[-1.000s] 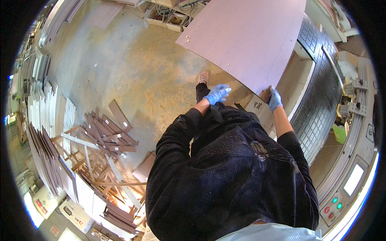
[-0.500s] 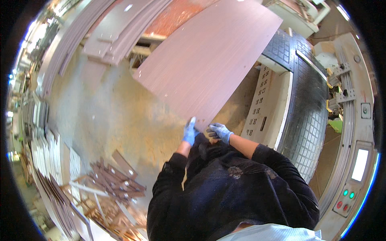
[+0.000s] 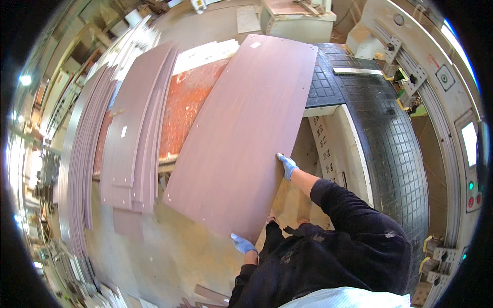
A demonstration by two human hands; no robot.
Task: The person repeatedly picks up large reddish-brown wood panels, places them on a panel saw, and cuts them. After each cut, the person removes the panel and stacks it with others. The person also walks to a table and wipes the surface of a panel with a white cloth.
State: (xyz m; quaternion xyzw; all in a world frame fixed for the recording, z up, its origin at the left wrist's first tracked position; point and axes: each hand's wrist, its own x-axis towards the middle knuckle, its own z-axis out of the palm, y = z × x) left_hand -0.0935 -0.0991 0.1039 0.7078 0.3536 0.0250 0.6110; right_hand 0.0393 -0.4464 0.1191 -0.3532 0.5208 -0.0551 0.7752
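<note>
While I look down from the head camera, two stacks of long purplish-brown boards, the tall outer stack (image 3: 84, 154) and the broader inner stack (image 3: 136, 123), take up the left side, the inner one lying on a worn red-orange surface (image 3: 187, 108) with white patches toward its far end. To the right stands a long black machine bed (image 3: 395, 138) with a grid-patterned top, a silver metal bar (image 3: 358, 71) lying across its far part, and an off-white side wall (image 3: 354, 134) with dark square marks next to the gap by my right forearm. Between the stacks and the bed, aslant, is my large rectangular mauve panel (image 3: 236, 138), its far end over the red-orange surface and its far right corner overlapping the bed in my view; whether it touches either, I cannot tell. Its broad face is flat with fine lengthwise grain, a small white label near the far end, and a few small holes near the edges. My blue-gloved right hand (image 3: 288, 166) grips the right edge, thumb on top; my blue-gloved left hand (image 3: 243, 243) is at the near edge by the corner, though I cannot tell whether it is clasping.
</note>
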